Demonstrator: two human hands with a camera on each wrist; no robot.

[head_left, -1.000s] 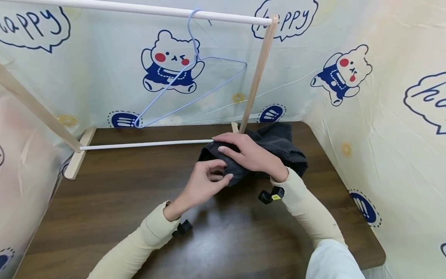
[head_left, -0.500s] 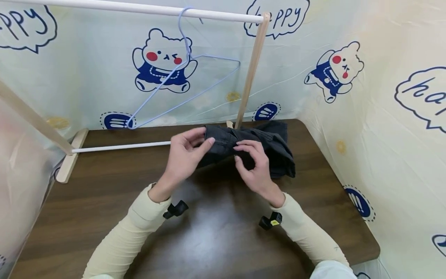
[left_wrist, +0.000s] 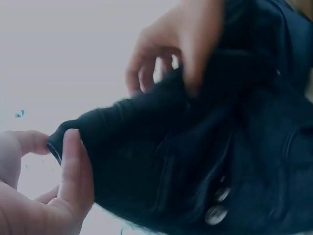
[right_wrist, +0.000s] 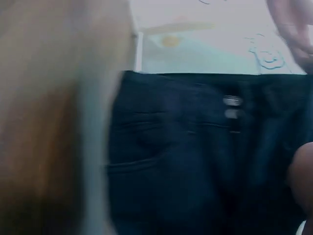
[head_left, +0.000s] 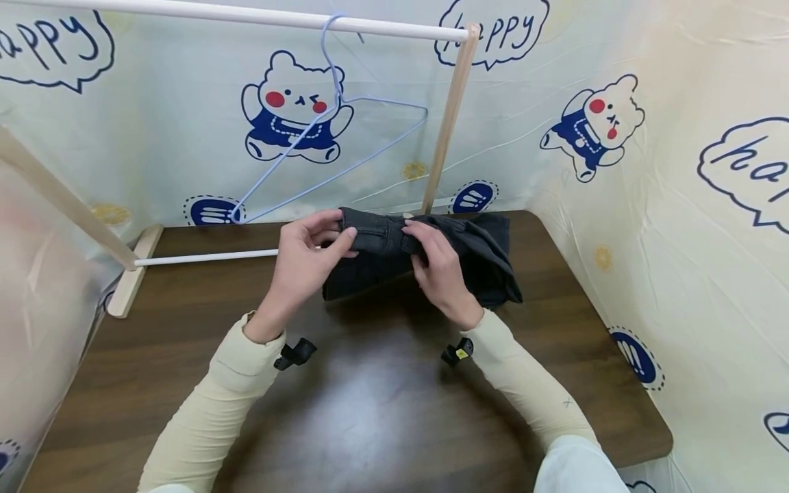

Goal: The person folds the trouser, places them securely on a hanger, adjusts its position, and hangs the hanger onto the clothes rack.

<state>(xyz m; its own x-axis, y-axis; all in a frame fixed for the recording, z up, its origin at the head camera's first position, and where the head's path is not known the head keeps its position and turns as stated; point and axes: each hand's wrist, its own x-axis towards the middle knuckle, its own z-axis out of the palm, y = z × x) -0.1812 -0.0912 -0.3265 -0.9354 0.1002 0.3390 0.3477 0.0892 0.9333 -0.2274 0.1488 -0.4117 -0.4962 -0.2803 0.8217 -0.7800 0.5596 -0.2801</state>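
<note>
Dark denim pants (head_left: 364, 270) are held up at the waistband over the back of the table, their legs bunched toward the right. My left hand (head_left: 302, 263) pinches the left end of the waistband between thumb and fingers. Farther along the same band, my right hand (head_left: 439, 270) grips the cloth with curled fingers. Both holds show in the left wrist view, where two metal buttons (left_wrist: 216, 214) sit on the front of the pants. From the right wrist, the buttons (right_wrist: 233, 106) and a pocket seam (right_wrist: 137, 166) face the camera.
Behind the pants stands a rack with a white top rail (head_left: 246, 17) and wooden legs (head_left: 450, 123). A blue wire hanger (head_left: 337, 96) hangs from that rail. Its white lower bar (head_left: 209, 257) runs behind my left hand. Printed sheeting (head_left: 511, 116) surrounds the brown table (head_left: 370, 411).
My left hand has moved left and up, taking the waistband's end with it. My right hand has gone from lying over the bunched cloth to gripping the band. The pants are lifted and spread wider.
</note>
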